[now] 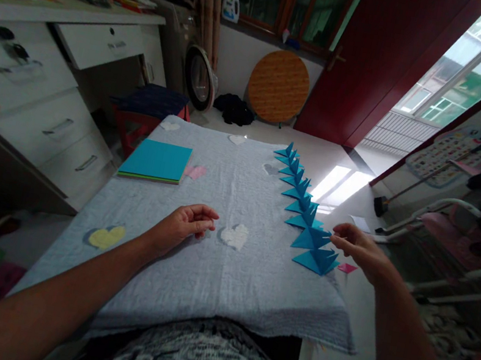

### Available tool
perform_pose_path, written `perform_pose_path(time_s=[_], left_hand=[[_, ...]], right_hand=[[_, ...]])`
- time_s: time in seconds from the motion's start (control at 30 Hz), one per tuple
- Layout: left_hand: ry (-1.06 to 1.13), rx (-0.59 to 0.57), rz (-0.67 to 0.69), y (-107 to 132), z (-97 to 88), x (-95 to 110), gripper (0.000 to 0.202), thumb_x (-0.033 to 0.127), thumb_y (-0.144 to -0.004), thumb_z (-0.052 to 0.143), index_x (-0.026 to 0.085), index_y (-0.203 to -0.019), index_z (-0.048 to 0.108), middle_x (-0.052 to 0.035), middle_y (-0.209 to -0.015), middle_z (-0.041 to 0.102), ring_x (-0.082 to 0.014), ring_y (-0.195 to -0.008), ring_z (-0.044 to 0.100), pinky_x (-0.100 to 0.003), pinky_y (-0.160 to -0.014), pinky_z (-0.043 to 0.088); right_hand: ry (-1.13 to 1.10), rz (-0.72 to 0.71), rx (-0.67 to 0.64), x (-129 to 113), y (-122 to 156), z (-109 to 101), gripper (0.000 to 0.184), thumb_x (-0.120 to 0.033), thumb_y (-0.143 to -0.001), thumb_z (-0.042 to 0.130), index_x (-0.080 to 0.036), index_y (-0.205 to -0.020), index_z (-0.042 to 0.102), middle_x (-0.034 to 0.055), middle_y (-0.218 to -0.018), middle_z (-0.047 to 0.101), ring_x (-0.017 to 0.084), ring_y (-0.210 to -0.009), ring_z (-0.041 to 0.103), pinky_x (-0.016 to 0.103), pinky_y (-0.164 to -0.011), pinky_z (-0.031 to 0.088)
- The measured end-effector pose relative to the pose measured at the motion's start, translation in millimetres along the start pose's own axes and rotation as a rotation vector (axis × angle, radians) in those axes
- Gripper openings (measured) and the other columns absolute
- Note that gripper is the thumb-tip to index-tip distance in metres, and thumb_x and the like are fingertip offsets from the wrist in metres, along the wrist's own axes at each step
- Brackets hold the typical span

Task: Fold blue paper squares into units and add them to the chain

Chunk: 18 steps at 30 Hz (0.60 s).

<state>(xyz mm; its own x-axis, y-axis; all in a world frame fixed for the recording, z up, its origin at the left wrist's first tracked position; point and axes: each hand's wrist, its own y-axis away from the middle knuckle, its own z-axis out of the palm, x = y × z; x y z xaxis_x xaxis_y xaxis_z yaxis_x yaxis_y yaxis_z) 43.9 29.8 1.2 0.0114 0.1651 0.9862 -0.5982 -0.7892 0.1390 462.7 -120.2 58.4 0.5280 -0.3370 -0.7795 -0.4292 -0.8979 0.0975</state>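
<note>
My left hand [191, 221] rests on the grey cloth with its fingers loosely curled and slightly apart, nothing in it. A white heart [237, 237] on the cloth is just to its right. My right hand [359, 245] is at the right edge of the table, thumb and forefinger pinched at the tip of a folded blue paper crane [310, 238]. That crane stands second from the near end of a row. The nearest blue paper crane [315, 260] sits just in front of it, and several more [297, 187] run away towards the far edge.
A stack of square coloured paper [158, 159], blue on top, lies at the left of the cloth-covered table [203, 285]. A small pink diamond shape [347, 268] shows by the right edge. A white desk [49, 103] stands left, a pink-seated chair [445, 232] right.
</note>
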Motion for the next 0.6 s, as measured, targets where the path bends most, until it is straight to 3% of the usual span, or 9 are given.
perform_pose_path(time_s=[0.13, 0.27, 0.6], left_hand=[[0.003, -0.003, -0.007, 0.2, 0.2, 0.9, 0.033, 0.038, -0.072, 0.079, 0.017, -0.096, 0.071, -0.0042, -0.08, 0.07, -0.0113, -0.063, 0.056, -0.023, -0.06, 0.044], [0.005, -0.008, -0.015, 0.8, 0.6, 3.5, 0.033, 0.037, -0.072, 0.08, 0.017, -0.096, 0.07, -0.0039, -0.08, 0.07, -0.0104, -0.062, 0.054, -0.023, -0.06, 0.043], [0.012, -0.016, -0.011, 0.0, -1.4, -0.5, 0.032, 0.037, -0.074, 0.078, 0.017, -0.098, 0.07, -0.0034, -0.081, 0.07, -0.0104, -0.063, 0.055, -0.022, -0.061, 0.043]], right_hand=[[0.274, -0.064, -0.054, -13.9, -16.8, 6.7, 0.036, -0.04, -0.069, 0.073, -0.017, -0.094, 0.065, 0.0006, -0.069, 0.063, 0.014, -0.059, 0.053, 0.028, -0.055, 0.04], [0.523, -0.164, -0.088, -29.0, -21.0, 14.9, 0.008, -0.023, -0.069, 0.063, -0.019, -0.076, 0.062, -0.0021, -0.062, 0.059, 0.013, -0.056, 0.05, 0.027, -0.054, 0.035], [0.627, -0.193, -0.099, -43.0, -18.3, 20.9, 0.008, -0.017, -0.066, 0.054, -0.02, -0.068, 0.062, -0.0029, -0.058, 0.057, 0.013, -0.053, 0.049, 0.027, -0.053, 0.032]])
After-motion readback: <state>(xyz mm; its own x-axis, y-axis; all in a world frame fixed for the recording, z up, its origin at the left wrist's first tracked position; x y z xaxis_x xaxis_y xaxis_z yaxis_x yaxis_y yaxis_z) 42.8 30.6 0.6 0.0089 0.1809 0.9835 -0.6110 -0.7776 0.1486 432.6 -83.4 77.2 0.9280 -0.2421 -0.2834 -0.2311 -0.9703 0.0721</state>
